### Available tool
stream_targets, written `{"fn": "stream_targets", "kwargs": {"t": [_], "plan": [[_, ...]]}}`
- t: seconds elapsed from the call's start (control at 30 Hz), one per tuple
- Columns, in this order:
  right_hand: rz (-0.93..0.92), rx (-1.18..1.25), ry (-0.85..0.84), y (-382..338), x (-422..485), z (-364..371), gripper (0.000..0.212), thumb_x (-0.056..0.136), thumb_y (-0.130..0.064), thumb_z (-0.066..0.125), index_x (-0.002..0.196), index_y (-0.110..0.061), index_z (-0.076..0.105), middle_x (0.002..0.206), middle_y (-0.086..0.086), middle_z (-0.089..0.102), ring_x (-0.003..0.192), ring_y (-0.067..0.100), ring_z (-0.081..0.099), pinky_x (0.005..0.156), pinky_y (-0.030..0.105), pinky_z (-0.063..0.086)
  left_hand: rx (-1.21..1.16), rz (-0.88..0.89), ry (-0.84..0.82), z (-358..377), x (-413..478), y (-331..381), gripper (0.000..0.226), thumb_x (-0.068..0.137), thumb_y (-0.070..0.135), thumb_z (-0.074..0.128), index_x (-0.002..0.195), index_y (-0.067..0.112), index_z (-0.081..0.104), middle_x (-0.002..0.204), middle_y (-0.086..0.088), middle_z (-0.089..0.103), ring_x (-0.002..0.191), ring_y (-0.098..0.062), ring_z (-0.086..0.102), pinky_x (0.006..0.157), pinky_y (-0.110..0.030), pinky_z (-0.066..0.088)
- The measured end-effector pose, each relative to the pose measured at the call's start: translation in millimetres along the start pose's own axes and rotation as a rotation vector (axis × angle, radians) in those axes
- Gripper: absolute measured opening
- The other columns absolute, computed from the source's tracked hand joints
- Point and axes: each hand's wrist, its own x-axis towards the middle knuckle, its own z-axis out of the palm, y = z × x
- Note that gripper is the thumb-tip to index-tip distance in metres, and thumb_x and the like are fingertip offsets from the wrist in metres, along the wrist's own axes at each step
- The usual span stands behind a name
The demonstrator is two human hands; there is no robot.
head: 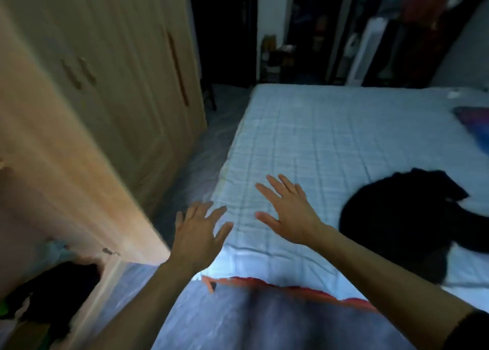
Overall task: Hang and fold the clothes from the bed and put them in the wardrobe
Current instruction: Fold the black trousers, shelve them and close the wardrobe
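A bed with a pale blue quilted cover fills the right half of the head view. A black garment lies crumpled on it near the right edge. My left hand hovers over the bed's near left corner, fingers spread, holding nothing. My right hand is stretched out flat over the cover, fingers apart and empty, to the left of the black garment. The wooden wardrobe stands at the left, one door swung open toward me. Dark clothes show inside at the bottom left.
A narrow strip of floor runs between wardrobe and bed. A purple and blue item lies at the bed's far right. A dark doorway and cluttered shelves stand beyond the bed. A red-edged cloth lies at the bed's near edge.
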Motion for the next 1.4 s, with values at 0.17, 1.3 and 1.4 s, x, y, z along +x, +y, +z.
{"fn": "stream_targets", "kwargs": {"t": [0.17,1.3,1.4], "plan": [[0.314,0.006,0.061,115,-103,-15,0.081,0.086,-0.076,0.017,0.156,-0.035,0.018,0.165,0.002,0.012,0.152,0.029,0.004,0.119,0.057,0.015,0.019,0.258,-0.118,48,27,124,0.084,0.079,0.076,0.005,0.143,0.041,0.046,0.155,0.005,0.039,0.149,-0.020,0.020,0.118,-0.056,0.018],[0.905,0.171,-0.225,465,-196,102,0.074,0.095,-0.058,0.046,0.156,-0.030,0.014,0.165,0.005,0.010,0.151,0.030,0.005,0.121,0.050,0.017,0.164,0.723,-0.612,318,260,412,0.059,0.097,0.044,0.052,0.150,0.024,0.038,0.155,-0.004,0.036,0.145,-0.028,0.026,0.115,-0.047,0.030],[0.931,0.234,-0.274,469,-189,135,0.075,0.094,-0.056,0.048,0.156,-0.029,0.015,0.164,0.004,0.012,0.151,0.030,0.006,0.120,0.052,0.018,0.171,0.734,-0.685,351,266,405,0.060,0.096,0.042,0.054,0.150,0.022,0.037,0.155,-0.006,0.036,0.144,-0.028,0.027,0.114,-0.046,0.032]]}}
